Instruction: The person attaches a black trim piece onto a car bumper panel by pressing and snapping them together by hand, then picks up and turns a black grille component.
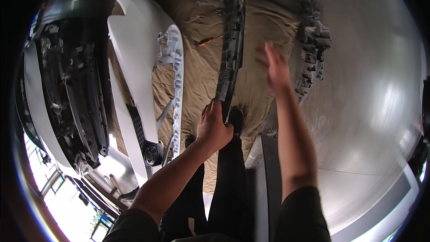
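Observation:
A long black plastic trim strip [233, 31] with clips along it runs from the top of the head view down to my left hand [214, 125]. The fingers of that hand are wrapped round its near end. My right hand [277, 69] is raised to the right of the strip, apart from it and blurred by motion, with its fingers spread and nothing in them. Beneath both lies a wrinkled brown cloth [260, 18]. A red-handled screwdriver [205, 42] rests on the cloth, left of the strip.
White bumper panels [134, 40] stand at the left, one with a dark mesh grille and a round badge [152, 153]. Dark car parts [74, 85] are farther left. A jagged black part [316, 40] lies right of the cloth, on the grey floor [367, 98].

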Tool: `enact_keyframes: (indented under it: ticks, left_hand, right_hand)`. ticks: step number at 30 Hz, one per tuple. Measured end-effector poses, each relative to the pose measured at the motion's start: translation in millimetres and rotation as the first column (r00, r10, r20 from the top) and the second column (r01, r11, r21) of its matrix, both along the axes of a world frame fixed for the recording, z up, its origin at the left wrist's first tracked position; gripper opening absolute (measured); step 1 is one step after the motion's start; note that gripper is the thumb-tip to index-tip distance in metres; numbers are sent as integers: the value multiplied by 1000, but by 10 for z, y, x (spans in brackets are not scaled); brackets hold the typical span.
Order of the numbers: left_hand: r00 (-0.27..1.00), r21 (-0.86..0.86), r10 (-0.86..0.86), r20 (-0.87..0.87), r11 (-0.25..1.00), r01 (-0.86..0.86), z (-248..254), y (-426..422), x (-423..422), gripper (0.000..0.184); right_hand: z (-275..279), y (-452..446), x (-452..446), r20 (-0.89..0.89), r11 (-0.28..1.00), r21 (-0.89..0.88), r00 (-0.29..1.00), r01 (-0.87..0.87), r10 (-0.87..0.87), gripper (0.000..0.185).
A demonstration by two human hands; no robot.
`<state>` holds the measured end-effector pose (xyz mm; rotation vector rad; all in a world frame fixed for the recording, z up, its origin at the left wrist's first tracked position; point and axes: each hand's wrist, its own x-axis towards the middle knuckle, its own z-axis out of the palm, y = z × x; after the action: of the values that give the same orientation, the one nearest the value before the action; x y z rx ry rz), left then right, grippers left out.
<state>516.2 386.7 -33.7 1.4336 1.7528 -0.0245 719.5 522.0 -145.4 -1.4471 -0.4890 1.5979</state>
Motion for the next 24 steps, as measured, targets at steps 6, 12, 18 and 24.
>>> enact_keyframes:
  ticks: [6,12,18,24]
  left_hand:
    - [998,167,58,8,984,-59,-237,-222,-291,35]
    - [990,288,128,62,947,-140,-221,-516,-588,30]
    - [995,315,100,21,944,-101,-244,-1148,-877,37]
    - [996,212,83,-43,974,-72,-86,-2289,-1152,42]
  right_hand:
    - [153,1306,-838,223,944,-71,917,-321,329,56]
    - [-177,1610,-1140,39,846,-360,899,-394,436,34]
    - [-382,1236,-1144,249,752,-459,744,-472,620,35]
    - [-268,-51,-1207,261,786,-438,774,-437,576,55]
